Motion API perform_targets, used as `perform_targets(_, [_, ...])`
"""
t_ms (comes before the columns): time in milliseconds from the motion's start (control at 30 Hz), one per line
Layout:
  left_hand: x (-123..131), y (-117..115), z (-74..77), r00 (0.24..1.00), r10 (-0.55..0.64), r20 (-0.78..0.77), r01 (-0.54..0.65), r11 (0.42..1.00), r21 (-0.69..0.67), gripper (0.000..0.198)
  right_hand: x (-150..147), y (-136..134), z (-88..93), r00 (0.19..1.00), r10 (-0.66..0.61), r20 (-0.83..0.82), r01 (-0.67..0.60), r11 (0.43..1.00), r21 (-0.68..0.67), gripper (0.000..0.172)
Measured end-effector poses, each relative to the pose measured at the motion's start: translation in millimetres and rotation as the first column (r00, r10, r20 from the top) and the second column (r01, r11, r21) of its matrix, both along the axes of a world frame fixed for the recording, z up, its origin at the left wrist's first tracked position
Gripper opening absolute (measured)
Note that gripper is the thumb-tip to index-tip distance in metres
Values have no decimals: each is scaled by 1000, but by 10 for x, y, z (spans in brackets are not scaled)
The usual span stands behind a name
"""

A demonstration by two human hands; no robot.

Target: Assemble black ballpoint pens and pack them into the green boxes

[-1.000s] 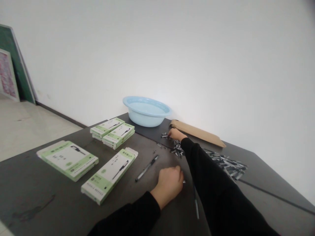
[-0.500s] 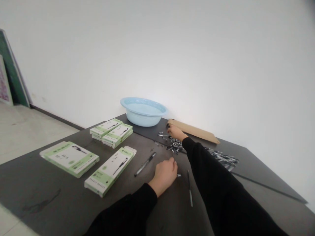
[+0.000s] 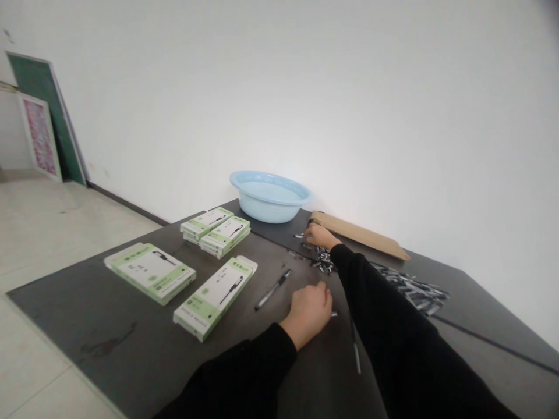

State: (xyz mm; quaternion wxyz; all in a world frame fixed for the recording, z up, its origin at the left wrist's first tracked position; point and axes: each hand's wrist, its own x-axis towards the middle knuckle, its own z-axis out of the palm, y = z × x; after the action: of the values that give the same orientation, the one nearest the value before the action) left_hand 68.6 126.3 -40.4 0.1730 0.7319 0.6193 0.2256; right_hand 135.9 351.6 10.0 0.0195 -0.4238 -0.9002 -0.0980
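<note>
My left hand rests as a loose fist on the dark table, and a small pen part pokes out at its right side. A thin pen refill lies on the table just to its right. My right hand reaches far forward, fingers curled down onto the near end of a heap of small dark pen parts. One black pen lies left of my left hand. A green and white pen box lies open-ended next to the pen.
A light blue basin stands at the back by the white wall. A brown envelope lies behind the heap. More green boxes: a stack and a wide one. Framed boards lean on the wall at far left.
The view has shifted, so everything sits a little further right in the picture. Both hands stay where they were on the table; my right hand's fingers keep working at the heap.
</note>
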Motion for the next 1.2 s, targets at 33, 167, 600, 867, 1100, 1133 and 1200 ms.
perform_targets(33, [0,0,0,1000,6,11,-6,1000,3,40,22,-23,56,1000,11,-16,-11,1000,3,25])
perform_targets(167, [-18,18,9,993,43,112,-47,998,29,39,172,-272,316,994,33,-107,-30,999,33,32])
perform_targets(600, [186,105,-104,578,-14,816,188,975,-117,51,1213,-2189,67,815,-21,-579,-27,997,-74,46])
perform_targets(867, [191,-24,-23,520,-162,839,403,912,-74,47,1244,-2540,-233,799,21,-601,-103,990,-102,57])
perform_targets(1100, [229,-22,-70,431,-116,895,404,912,-76,45,1312,-2566,-312,798,51,-601,-124,989,-81,58])
perform_targets(1133, [233,-22,-70,423,-116,898,405,911,-74,44,1356,-2556,-320,803,49,-593,-107,992,-63,58])
perform_targets(1200, [231,-17,-57,407,-109,907,412,908,-76,44,1494,-2498,-334,792,8,-611,-25,999,-20,57])
